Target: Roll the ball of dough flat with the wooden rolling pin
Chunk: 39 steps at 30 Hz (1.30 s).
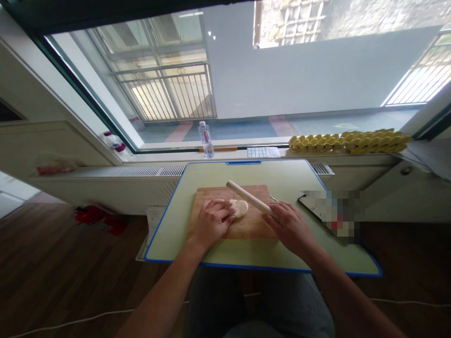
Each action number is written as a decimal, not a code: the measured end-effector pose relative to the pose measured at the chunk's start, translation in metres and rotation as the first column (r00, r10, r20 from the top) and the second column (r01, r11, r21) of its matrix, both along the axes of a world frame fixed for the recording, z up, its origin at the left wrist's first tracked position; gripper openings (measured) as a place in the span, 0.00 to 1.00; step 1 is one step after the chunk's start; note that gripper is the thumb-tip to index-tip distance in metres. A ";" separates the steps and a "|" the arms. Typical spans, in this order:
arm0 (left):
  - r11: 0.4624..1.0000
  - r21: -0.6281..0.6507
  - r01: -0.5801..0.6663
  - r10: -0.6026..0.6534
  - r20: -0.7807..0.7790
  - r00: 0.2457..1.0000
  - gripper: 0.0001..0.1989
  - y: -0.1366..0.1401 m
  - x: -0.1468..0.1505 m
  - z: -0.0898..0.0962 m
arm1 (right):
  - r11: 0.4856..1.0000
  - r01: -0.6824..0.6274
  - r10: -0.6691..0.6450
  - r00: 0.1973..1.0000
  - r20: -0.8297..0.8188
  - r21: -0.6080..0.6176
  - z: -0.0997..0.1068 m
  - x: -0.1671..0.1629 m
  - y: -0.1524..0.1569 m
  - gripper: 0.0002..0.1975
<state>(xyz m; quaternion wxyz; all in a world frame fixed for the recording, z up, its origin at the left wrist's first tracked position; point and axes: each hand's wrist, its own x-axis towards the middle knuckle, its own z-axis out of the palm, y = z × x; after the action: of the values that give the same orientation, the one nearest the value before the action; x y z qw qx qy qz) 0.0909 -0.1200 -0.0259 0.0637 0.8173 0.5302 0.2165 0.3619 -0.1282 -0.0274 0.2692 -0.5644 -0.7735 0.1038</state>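
A lump of dough (240,209) lies near the middle of a wooden board (253,230), which sits on a pale green table (169,234) with a blue edge. The left hand (214,218) is over the left part of the board, its grip curled around the left side of the dough — fingers on the far side, thumb on the near side — though how firmly it presses I cannot tell. The right hand (287,220), at the right edge of the board, has its grip closed around the near right end of a rolling pin (248,197). The pin slants to the far left, past the far right side of the dough; whether it touches the board I cannot tell.

To the right of the right hand, a flat thing with a dark edge (313,206) lies on the table, partly blurred out. Beyond the table, a clear bottle (206,141) stands upright on the sill (234,154), left of a sheet of paper (259,152); farther right is a long, bumpy yellow thing (348,142). Behind them is a large window (236,70). On the left, a red fire extinguisher (100,219) is down near the wall, and a pale cable (70,322) runs across the dark floor (42,267)
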 end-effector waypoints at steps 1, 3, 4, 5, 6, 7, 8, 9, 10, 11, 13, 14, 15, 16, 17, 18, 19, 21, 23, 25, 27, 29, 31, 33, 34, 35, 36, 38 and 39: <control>1.000 0.005 0.001 -0.001 0.014 1.000 0.11 0.000 0.000 0.000 | 1.000 -0.022 0.022 1.000 0.005 -0.005 0.001 -0.001 0.005 0.13; 1.000 0.024 0.003 -0.004 0.051 0.999 0.09 -0.002 -0.001 0.002 | 0.998 -0.062 0.062 0.998 0.009 -0.002 0.002 -0.002 0.014 0.13; 0.999 0.040 0.009 -0.012 0.076 0.997 0.08 -0.004 -0.003 0.003 | 0.997 -0.080 0.080 0.997 0.011 0.001 0.003 -0.002 0.018 0.13; 0.998 0.060 0.014 -0.021 0.112 0.994 0.06 -0.006 -0.005 0.005 | 0.995 -0.098 0.098 0.995 0.015 0.003 0.004 -0.001 0.021 0.13; 0.996 0.086 0.010 -0.024 0.163 0.986 0.04 -0.007 -0.008 0.007 | 0.993 -0.118 0.118 0.993 0.024 0.002 0.005 -0.001 0.023 0.13; 0.993 0.120 -0.009 -0.019 0.227 0.974 0.04 -0.007 -0.011 0.010 | 0.990 -0.139 0.138 0.990 0.040 -0.001 0.007 0.000 0.025 0.14; 0.987 0.156 -0.048 0.000 0.294 0.956 0.04 -0.007 -0.013 0.013 | 0.987 -0.160 0.160 0.985 0.064 -0.008 0.008 0.001 0.025 0.14; 0.977 0.188 -0.105 0.032 0.352 0.935 0.05 -0.004 -0.014 0.016 | 0.984 -0.179 0.180 0.979 0.095 -0.014 0.010 0.001 0.026 0.14; 0.963 0.210 -0.166 0.073 0.393 0.917 0.06 -0.001 -0.015 0.019 | 0.981 -0.193 0.193 0.973 0.128 -0.016 0.012 0.002 0.027 0.14; 0.953 0.219 -0.210 0.108 0.404 0.908 0.08 0.004 -0.014 0.020 | 0.980 -0.199 0.199 0.966 0.163 -0.018 0.014 0.002 0.027 0.13; 0.963 0.176 -0.206 0.142 0.317 0.938 0.12 0.016 -0.008 0.020 | 0.983 -0.184 0.185 0.956 0.226 -0.025 0.018 0.001 0.027 0.13; 0.978 0.124 -0.170 0.138 0.232 0.963 0.15 0.023 -0.004 0.019 | 0.986 -0.163 0.165 0.953 0.253 -0.029 0.019 0.000 0.027 0.13; 0.989 0.062 -0.138 0.128 0.137 0.982 0.18 0.029 0.000 0.017 | 0.991 -0.134 0.137 0.951 0.276 -0.029 0.020 -0.002 0.026 0.14; 0.993 0.003 -0.119 0.119 0.043 0.992 0.20 0.035 0.004 0.015 | 0.994 -0.102 0.105 0.949 0.298 -0.026 0.021 -0.004 0.024 0.14; 0.992 -0.042 -0.117 0.116 -0.039 0.993 0.22 0.040 0.007 0.013 | 0.997 -0.069 0.072 0.946 0.317 -0.019 0.021 -0.007 0.023 0.16; 0.990 -0.067 -0.123 0.116 -0.102 0.988 0.23 0.044 0.008 0.011 | 0.999 -0.037 0.038 0.942 0.333 -0.009 0.020 -0.010 0.021 0.18; 0.989 -0.077 -0.126 0.114 -0.146 0.983 0.24 0.049 0.009 0.010 | 1.000 -0.005 0.004 0.938 0.347 0.002 0.019 -0.013 0.021 0.21; 0.991 -0.089 -0.098 0.079 -0.197 0.977 0.25 0.059 0.008 0.010 | 0.998 0.061 -0.062 0.926 0.373 0.013 0.015 -0.019 0.023 0.26; 0.992 -0.113 -0.058 0.031 -0.224 0.974 0.26 0.070 0.008 0.012 | 0.992 0.127 -0.121 0.907 0.404 0.012 0.011 -0.024 0.032 0.25; 0.990 -0.140 -0.033 -0.001 -0.237 0.972 0.26 0.083 0.008 0.013 | 0.983 0.185 -0.168 0.884 0.436 0.005 0.009 -0.028 0.044 0.23; 0.988 -0.152 -0.018 -0.019 -0.234 0.972 0.26 0.091 0.009 0.012 | 0.974 0.227 -0.202 0.864 0.462 0.002 0.008 -0.030 0.053 0.23; 0.990 -0.143 -0.011 -0.020 -0.218 0.976 0.26 0.091 0.010 0.010 | 0.968 0.251 -0.224 0.850 0.476 0.008 0.007 -0.032 0.054 0.24; 0.992 -0.124 -0.012 -0.014 -0.204 0.979 0.26 0.081 0.008 0.009 | 0.967 0.255 -0.237 0.848 0.473 0.028 0.005 -0.033 0.044 0.25; 0.994 -0.104 -0.016 -0.005 -0.198 0.980 0.26 0.067 0.006 0.010 | 0.967 0.247 -0.248 0.862 0.442 0.061 0.002 -0.034 0.026 0.26; 0.995 -0.094 -0.021 0.002 -0.200 0.980 0.27 0.060 0.005 0.011 | 0.967 0.243 -0.253 0.873 0.418 0.078 0.000 -0.034 0.017 0.26; 0.996 -0.086 -0.030 0.011 -0.203 0.979 0.27 0.054 0.004 0.012 | 0.967 0.238 -0.255 0.883 0.394 0.092 -0.002 -0.034 0.010 0.27; 0.996 -0.081 -0.040 0.022 -0.208 0.978 0.26 0.051 0.004 0.013 | 0.967 0.234 -0.254 0.892 0.373 0.101 -0.003 -0.034 0.005 0.27; 0.995 -0.072 -0.064 0.047 -0.219 0.975 0.26 0.051 0.006 0.014 | 0.968 0.227 -0.249 0.903 0.351 0.102 -0.005 -0.034 0.005 0.27; 0.994 -0.070 -0.078 0.060 -0.225 0.972 0.25 0.055 0.007 0.015 | 0.969 0.226 -0.245 0.904 0.351 0.096 -0.005 -0.035 0.010 0.26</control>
<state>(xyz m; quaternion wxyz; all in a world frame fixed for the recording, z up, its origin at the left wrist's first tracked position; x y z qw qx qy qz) 0.0984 -0.0651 -0.0110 0.0284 0.8143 0.5702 0.1046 0.3274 -0.1183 -0.0327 0.1481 -0.6557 -0.7383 -0.0552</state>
